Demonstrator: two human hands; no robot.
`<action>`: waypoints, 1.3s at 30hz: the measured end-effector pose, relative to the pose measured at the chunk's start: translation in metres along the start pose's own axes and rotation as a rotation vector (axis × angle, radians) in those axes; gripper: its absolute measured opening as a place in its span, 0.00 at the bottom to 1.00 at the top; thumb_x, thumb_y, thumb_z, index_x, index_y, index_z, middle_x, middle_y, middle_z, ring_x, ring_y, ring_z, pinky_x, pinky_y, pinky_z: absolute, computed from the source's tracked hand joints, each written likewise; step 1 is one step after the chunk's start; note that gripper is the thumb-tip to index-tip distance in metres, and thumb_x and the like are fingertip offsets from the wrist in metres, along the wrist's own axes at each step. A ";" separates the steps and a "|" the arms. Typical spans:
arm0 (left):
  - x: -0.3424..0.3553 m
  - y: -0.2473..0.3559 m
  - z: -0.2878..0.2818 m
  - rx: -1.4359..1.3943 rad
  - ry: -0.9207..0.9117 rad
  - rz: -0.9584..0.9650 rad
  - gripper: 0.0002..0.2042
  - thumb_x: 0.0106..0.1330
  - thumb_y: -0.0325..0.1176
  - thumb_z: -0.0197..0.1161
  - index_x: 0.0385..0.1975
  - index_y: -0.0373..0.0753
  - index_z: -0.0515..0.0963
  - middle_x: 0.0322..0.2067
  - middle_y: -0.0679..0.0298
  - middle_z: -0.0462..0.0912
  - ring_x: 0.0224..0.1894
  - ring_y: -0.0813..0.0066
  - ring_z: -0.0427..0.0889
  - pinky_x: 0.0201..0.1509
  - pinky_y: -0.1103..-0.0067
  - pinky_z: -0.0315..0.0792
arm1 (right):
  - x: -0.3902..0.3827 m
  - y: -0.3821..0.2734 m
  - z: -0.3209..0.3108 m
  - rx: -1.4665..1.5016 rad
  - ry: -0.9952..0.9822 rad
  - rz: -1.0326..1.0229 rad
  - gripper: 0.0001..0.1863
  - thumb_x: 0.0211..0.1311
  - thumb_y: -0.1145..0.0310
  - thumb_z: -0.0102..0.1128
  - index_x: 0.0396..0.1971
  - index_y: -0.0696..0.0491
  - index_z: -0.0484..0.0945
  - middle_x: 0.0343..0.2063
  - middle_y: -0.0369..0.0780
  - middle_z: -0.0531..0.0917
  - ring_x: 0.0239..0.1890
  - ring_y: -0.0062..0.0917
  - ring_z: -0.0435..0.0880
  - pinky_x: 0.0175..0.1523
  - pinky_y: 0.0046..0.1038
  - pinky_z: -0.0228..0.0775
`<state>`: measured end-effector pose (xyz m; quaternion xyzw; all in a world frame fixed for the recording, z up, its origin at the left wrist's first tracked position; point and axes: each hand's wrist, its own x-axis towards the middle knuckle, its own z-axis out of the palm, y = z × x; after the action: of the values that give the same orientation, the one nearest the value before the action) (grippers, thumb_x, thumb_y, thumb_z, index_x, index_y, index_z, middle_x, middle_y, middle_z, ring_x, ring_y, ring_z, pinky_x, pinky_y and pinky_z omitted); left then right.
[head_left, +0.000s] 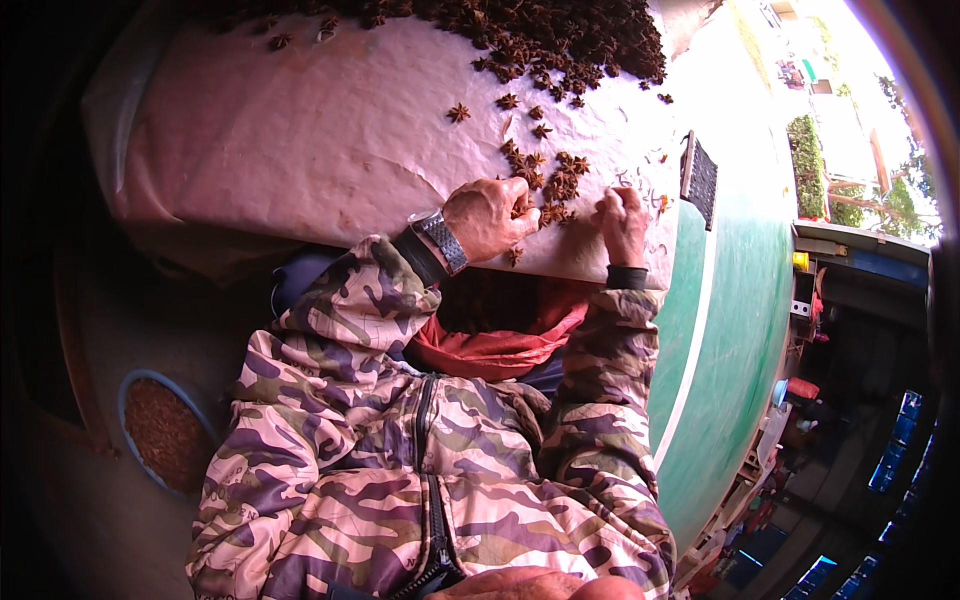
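Head view: star anise lies beyond the red bag; left hand half-curled against it, right hand loosely curled, holdings unclear. Hand-sorting likely under way; next calls for light pinching.

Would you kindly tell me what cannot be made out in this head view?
In the head view:
Left hand: whether it grips a pod, hidden by the hand itself.
Right hand: whether it holds anything, likewise hidden.
Pod pile: far side, cut off by the top edge.
Red sack: contents, lost in shadow.
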<state>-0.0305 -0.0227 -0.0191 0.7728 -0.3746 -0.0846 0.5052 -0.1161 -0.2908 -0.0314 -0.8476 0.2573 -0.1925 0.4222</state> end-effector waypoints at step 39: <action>0.008 -0.056 -0.012 0.381 0.323 0.258 0.22 0.66 0.40 0.68 0.55 0.35 0.76 0.57 0.51 0.77 0.59 0.49 0.78 0.64 0.64 0.74 | -0.124 0.009 0.050 -0.174 0.286 -0.711 0.13 0.60 0.75 0.72 0.44 0.57 0.81 0.43 0.48 0.85 0.44 0.44 0.86 0.48 0.38 0.80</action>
<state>0.0085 -0.0073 -0.0583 0.8035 -0.3936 0.1764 0.4103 -0.1902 -0.1903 -0.0808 -0.8811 0.0191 -0.4206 0.2154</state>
